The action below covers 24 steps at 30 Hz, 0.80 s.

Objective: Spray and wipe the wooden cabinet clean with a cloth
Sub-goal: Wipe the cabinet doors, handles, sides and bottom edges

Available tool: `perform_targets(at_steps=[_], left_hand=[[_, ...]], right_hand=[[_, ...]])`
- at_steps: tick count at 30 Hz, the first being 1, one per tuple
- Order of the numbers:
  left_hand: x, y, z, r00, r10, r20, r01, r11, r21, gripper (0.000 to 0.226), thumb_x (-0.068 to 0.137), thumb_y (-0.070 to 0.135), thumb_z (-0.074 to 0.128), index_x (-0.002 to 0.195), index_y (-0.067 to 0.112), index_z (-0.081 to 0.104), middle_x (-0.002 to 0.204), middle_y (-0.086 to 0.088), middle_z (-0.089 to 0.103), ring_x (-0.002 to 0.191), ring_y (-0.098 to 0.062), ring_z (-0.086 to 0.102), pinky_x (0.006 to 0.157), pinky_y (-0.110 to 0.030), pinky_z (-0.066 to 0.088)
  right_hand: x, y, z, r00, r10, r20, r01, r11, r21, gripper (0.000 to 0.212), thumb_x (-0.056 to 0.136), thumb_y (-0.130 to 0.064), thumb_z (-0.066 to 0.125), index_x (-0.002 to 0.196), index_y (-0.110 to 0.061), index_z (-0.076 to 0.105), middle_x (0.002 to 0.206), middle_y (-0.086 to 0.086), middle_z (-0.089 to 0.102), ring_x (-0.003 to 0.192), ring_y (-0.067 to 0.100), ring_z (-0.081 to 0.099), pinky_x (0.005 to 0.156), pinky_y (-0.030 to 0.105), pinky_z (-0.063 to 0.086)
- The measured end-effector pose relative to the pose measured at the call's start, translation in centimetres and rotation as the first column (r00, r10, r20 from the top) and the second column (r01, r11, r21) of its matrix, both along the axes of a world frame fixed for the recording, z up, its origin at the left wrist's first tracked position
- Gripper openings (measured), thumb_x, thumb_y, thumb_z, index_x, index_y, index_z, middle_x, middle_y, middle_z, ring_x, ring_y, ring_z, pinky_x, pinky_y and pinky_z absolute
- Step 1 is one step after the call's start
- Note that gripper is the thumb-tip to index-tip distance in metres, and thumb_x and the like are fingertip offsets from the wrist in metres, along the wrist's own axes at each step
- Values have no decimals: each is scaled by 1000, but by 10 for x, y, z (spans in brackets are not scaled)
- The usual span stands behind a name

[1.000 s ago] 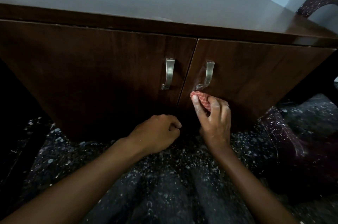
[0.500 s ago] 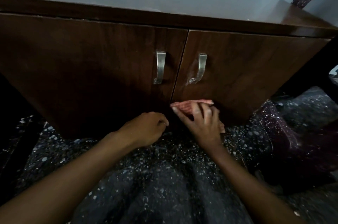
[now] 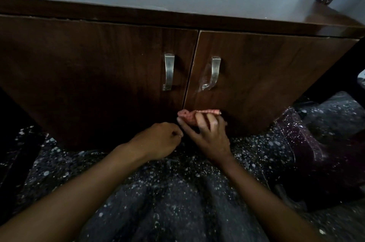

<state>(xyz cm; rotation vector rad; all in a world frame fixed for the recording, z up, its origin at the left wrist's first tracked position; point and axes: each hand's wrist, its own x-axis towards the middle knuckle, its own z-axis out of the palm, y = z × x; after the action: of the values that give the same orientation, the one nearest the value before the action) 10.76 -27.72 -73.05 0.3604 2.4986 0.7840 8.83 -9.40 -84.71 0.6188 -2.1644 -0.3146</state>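
**Cloth (image 3: 189,116) slid down the right door (image 3: 266,75)**

Lower than a second ago, your right hand (image 3: 207,137) grips the bunched pink cloth against the right door's bottom edge. Your left hand (image 3: 158,139), curled beside it, seems empty. Light, soft and limp, the cloth wipes best wadded in your grip. Beyond, the cabinet (image 3: 98,73) shows no readable writing.

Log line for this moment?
phase: wiping | right hand: holds pink cloth against right door, low by seam | left hand: curled, nothing seen in it
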Motion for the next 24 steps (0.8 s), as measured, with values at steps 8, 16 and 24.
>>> perform_targets(at_steps=[8, 16, 24], left_hand=[[0, -5, 2, 997, -37, 69, 37, 999, 2, 30, 97, 25, 40, 122, 21, 57, 118, 0, 60, 102, -13, 54, 86, -24, 43], [-1, -10, -9, 949, -176, 261, 227, 958, -178, 20, 98, 25, 41, 107, 15, 56, 106, -2, 49, 97, -13, 46, 79, -23, 38], [0, -13, -8, 934, -201, 295, 263, 946, -189, 39, 98, 31, 41, 132, 14, 47, 129, -4, 51, 124, -22, 49, 103, -32, 39]], right_hand=[[10, 63, -11, 989, -110, 95, 101, 991, 92, 59, 91, 5, 27, 138, -30, 38, 118, 14, 42, 89, 30, 43, 68, 42, 53], [1, 16, -10, 991, 74, 115, -94, 979, 182, 44, 86, -7, 42, 127, -20, 46, 117, 13, 44, 87, 30, 42, 69, 44, 49], [6, 88, -26, 939, -61, 339, -53, 946, 319, 52, 77, -13, 40, 127, -25, 44, 116, 16, 43, 86, 34, 54, 69, 44, 48]])
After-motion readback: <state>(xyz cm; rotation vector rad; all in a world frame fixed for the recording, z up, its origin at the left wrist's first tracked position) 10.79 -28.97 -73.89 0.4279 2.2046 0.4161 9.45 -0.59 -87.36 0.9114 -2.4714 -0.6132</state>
